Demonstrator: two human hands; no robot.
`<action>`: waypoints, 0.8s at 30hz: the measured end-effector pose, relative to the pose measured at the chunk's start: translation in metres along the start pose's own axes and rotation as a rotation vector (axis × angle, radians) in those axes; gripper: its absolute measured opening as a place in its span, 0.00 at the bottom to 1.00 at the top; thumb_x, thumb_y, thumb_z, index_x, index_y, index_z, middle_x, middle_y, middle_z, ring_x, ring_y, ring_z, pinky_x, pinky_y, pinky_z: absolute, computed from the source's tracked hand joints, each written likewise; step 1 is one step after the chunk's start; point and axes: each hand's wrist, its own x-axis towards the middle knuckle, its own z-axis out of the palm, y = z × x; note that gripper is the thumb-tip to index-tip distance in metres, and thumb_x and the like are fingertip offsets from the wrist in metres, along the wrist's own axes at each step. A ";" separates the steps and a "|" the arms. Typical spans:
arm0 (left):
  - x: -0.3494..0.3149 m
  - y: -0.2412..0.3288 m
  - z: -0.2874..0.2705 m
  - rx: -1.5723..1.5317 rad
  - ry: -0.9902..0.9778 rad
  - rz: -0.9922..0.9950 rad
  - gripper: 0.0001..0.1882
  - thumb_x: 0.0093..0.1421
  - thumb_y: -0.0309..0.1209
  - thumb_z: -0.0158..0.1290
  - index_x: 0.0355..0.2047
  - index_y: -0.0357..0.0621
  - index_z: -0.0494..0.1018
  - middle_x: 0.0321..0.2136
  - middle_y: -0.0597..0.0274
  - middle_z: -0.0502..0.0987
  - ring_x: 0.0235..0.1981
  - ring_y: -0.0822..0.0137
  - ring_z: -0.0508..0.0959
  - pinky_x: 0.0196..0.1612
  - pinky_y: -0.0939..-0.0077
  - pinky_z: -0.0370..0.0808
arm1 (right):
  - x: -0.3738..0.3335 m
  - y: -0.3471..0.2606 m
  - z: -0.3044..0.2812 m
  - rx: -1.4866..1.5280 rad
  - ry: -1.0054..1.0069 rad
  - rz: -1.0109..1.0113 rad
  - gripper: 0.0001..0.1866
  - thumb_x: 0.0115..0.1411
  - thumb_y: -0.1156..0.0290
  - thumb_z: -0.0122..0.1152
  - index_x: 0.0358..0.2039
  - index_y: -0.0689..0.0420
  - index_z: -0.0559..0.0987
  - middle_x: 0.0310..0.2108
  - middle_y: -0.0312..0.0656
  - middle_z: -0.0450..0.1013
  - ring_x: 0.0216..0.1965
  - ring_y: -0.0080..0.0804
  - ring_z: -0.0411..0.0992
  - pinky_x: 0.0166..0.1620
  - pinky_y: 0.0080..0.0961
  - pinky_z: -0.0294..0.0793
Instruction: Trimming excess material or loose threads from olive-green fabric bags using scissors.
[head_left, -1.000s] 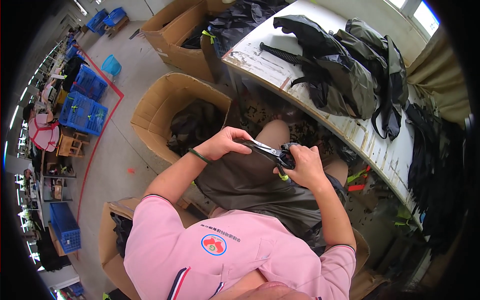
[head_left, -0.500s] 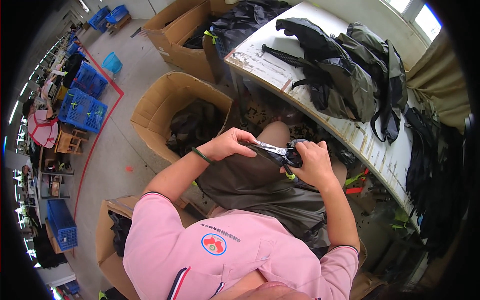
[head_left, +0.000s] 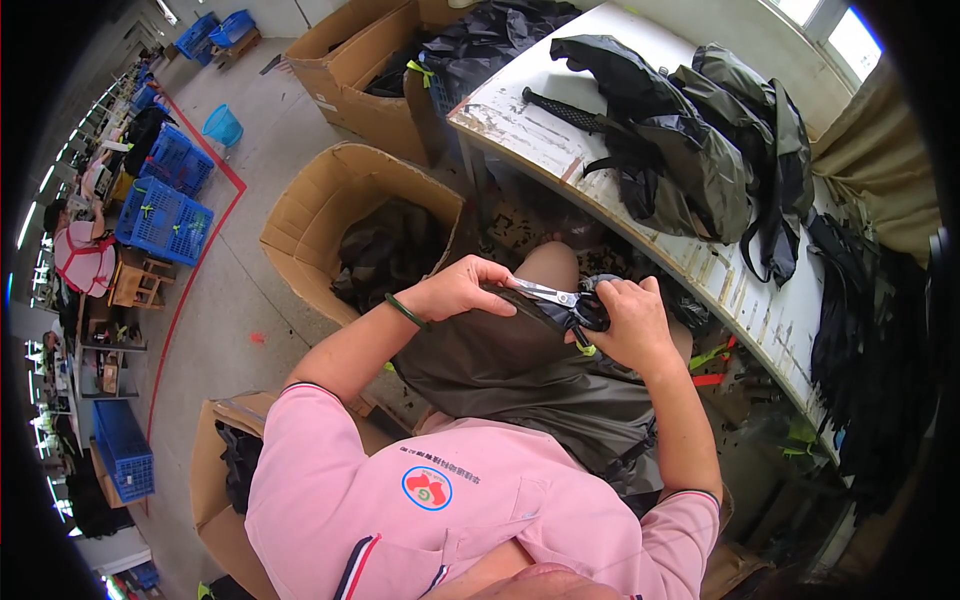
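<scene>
Across my lap lies a dark olive-grey piece of thin, shiny fabric [head_left: 490, 370] with black trim at its far right. My left hand [head_left: 462, 287] pinches its upper edge between thumb and fingers. In my right hand [head_left: 635, 322] is a pair of scissors [head_left: 562, 298] with silver blades and black handles. The blades point left along the fabric edge, their tips close to my left fingertips. Whether the blades are touching the cloth I cannot tell. A small bright yellow-green tag hangs just under the scissor handles.
An open cardboard box [head_left: 290, 235] with dark fabric stands ahead to the left, another [head_left: 365, 105] behind it. On the right, a worn white table [head_left: 500, 105] carries black and olive bags [head_left: 690, 150]. Black straps [head_left: 860, 370] hang off its far end. Blue crates [head_left: 165, 220] stand far left.
The scissors and my right hand have shifted slightly to the right and down, and the blades have turned a little. My left hand stays where it was on the fabric edge.
</scene>
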 end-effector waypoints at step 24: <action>-0.060 0.040 0.068 0.326 0.118 0.499 0.10 0.57 0.32 0.59 0.33 0.40 0.72 0.27 0.60 0.74 0.30 0.68 0.75 0.36 0.71 0.72 | 0.062 -0.022 -0.042 0.744 0.005 0.255 0.07 0.53 0.75 0.63 0.25 0.57 0.72 0.17 0.29 0.66 0.16 0.14 0.62 0.20 0.15 0.60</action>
